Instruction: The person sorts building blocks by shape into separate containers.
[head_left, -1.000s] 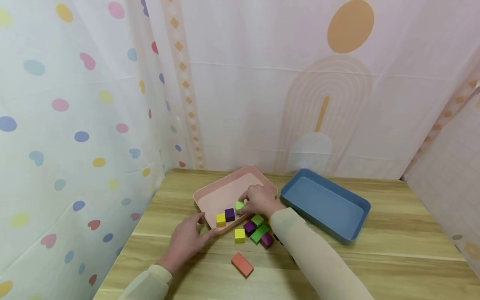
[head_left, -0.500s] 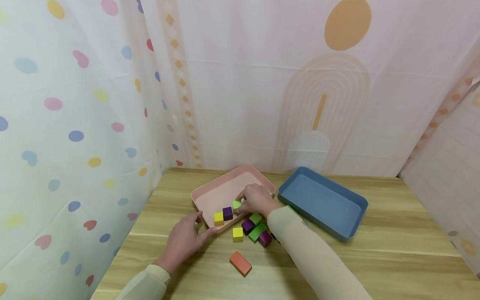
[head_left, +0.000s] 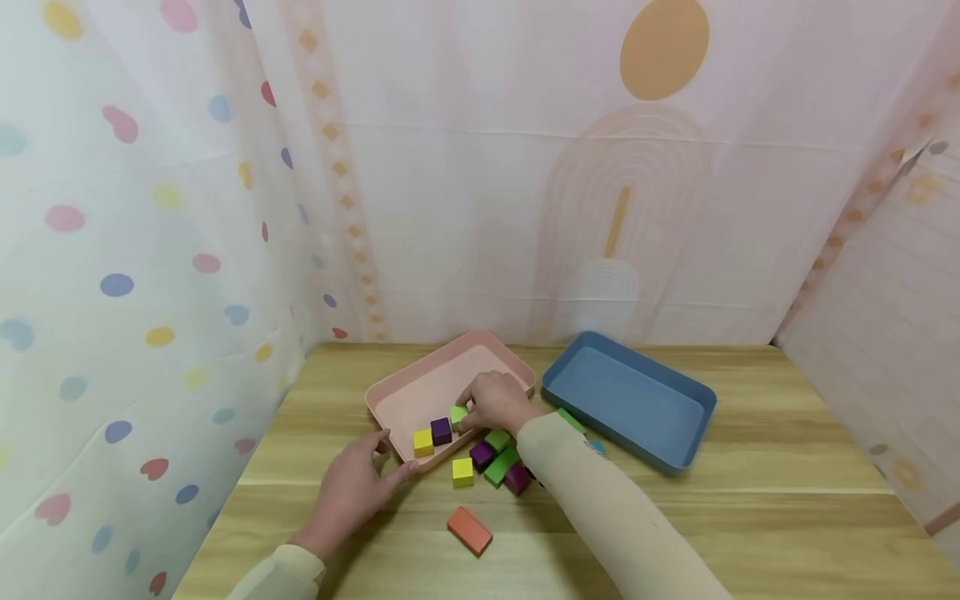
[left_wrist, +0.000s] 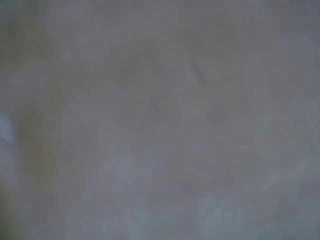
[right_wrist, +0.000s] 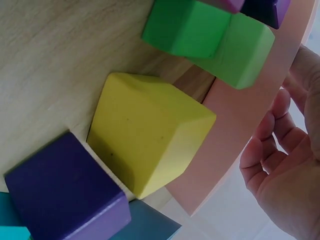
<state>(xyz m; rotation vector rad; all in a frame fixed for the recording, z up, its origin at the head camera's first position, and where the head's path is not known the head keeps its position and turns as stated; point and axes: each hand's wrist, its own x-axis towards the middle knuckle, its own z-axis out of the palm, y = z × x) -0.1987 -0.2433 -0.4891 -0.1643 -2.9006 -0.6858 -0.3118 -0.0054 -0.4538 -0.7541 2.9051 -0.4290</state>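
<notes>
In the head view, my right hand (head_left: pixel 495 402) reaches over the front wall of the pink tray (head_left: pixel 427 390) and pinches a light green cube (head_left: pixel 458 417). That cube stands in line with a dark purple cube (head_left: pixel 441 431) and a yellow cube (head_left: pixel 423 442) inside the tray. My left hand (head_left: pixel 348 489) touches the tray's near left corner, thumb and forefinger spread along its outside. In the right wrist view, my right hand (right_wrist: pixel 292 165) lies beyond the pink wall, and its fingertips' grip is hidden. The left wrist view is a blur.
Before the pink tray lie a loose yellow cube (head_left: pixel 462 472), several green and purple blocks (head_left: pixel 502 467) and an orange-red oblong block (head_left: pixel 470 531). A blue tray (head_left: pixel 630 400) stands to the right, a green block (head_left: pixel 572 420) beside it. My right sleeve covers other pieces.
The whole head view has shifted, so the scene sits farther left. More of the green and blue pieces shows beside my right sleeve. Both hands keep their places at the pink tray.
</notes>
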